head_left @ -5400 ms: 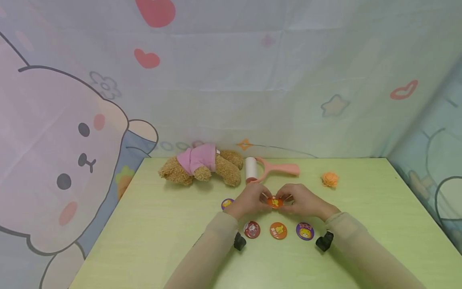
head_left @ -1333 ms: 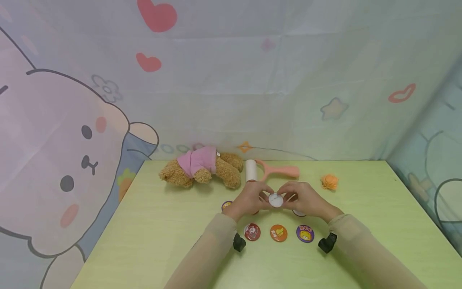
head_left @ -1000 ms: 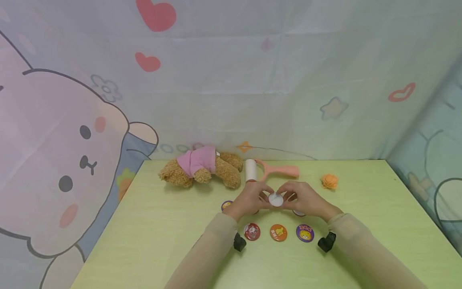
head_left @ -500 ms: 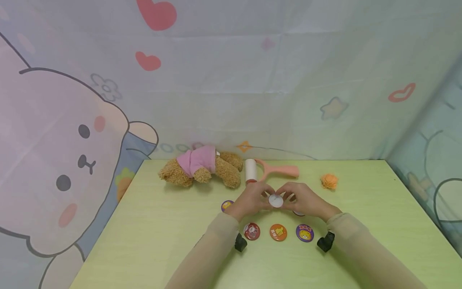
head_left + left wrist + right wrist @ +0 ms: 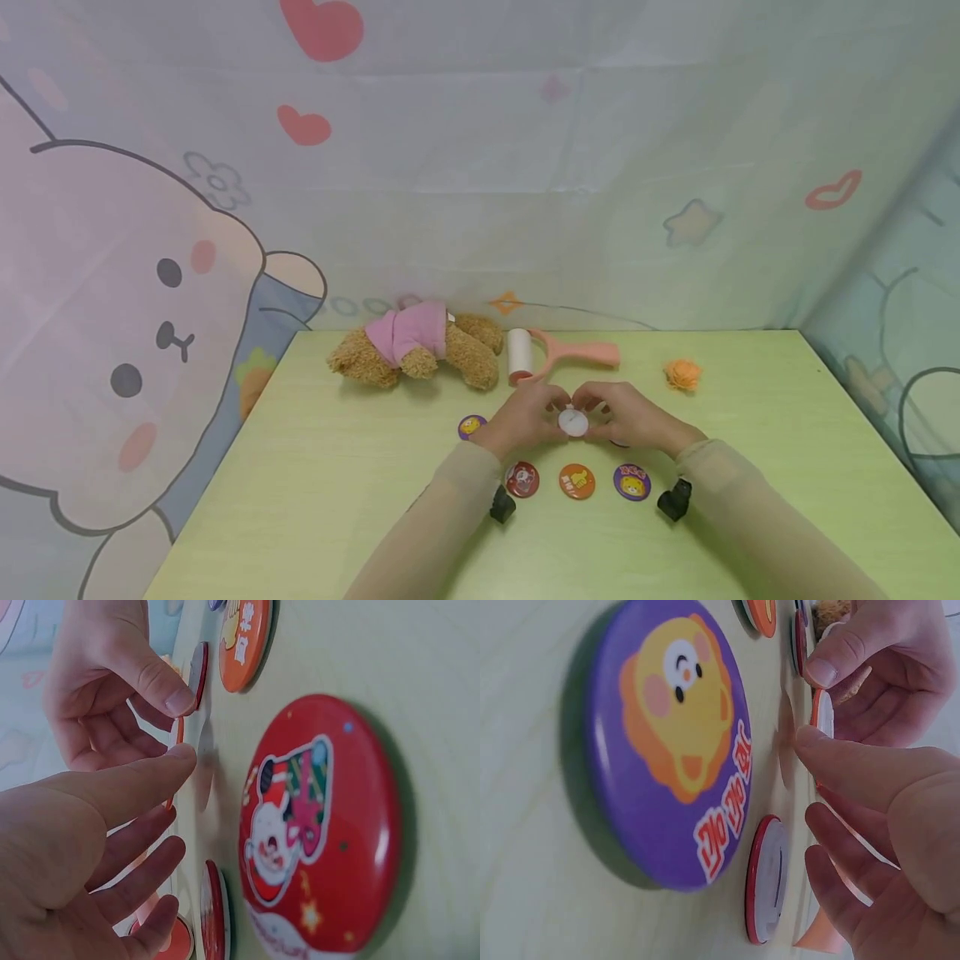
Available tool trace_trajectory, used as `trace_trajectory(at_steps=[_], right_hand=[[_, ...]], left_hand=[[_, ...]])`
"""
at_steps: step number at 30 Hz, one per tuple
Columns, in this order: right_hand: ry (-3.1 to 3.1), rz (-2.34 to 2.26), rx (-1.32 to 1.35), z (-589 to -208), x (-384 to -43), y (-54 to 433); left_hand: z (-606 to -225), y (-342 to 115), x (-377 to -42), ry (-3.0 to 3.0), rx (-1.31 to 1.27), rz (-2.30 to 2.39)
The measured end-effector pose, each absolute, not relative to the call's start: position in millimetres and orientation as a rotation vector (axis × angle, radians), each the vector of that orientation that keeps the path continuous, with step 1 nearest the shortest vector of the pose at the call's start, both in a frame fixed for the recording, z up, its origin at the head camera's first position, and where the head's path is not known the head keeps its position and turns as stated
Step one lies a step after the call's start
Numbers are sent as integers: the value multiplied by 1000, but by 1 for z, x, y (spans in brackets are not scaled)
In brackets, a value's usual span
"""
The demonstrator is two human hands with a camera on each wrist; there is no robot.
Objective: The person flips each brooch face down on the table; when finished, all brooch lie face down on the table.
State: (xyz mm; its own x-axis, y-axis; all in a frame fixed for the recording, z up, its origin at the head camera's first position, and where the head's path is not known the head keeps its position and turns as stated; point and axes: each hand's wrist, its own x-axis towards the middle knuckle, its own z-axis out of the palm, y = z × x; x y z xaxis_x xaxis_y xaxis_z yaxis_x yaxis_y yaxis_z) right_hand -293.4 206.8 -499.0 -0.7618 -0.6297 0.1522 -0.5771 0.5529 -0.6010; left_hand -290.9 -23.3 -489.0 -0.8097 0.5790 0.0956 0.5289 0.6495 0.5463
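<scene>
My left hand (image 5: 527, 417) and right hand (image 5: 632, 418) pinch a round pin badge (image 5: 573, 422) between them by its edges. Its white back with a pin faces up, and an orange rim shows in the right wrist view. Thumbs and index fingers do the gripping; the other fingers spread loosely beyond. In a row nearer the body lie a red badge (image 5: 522, 480), an orange badge (image 5: 577, 482) and a purple bear badge (image 5: 632, 482), all picture side up. A red-rimmed badge (image 5: 769, 881) lies back up by my right hand, mostly hidden in the head view.
Another purple badge (image 5: 471, 427) lies left of my left wrist. Behind the hands are a teddy bear (image 5: 411, 337) in a pink top, lying down, and a lint roller (image 5: 581, 353) with a pink handle. An orange flower (image 5: 683, 375) sits at the right; a printed cloth hangs behind.
Since the oldest frame, the held badge has been turned over, from orange thumbs-up picture to white back. In the last half second both hands have sunk slightly with it.
</scene>
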Motion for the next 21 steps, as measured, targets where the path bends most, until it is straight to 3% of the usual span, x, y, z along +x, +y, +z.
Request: trace_trajectory(at_steps=[21], right_hand=[[2632,-940,-1057,-498,-293,205]], left_hand=[[-490,-20,-286,2793,872,775]])
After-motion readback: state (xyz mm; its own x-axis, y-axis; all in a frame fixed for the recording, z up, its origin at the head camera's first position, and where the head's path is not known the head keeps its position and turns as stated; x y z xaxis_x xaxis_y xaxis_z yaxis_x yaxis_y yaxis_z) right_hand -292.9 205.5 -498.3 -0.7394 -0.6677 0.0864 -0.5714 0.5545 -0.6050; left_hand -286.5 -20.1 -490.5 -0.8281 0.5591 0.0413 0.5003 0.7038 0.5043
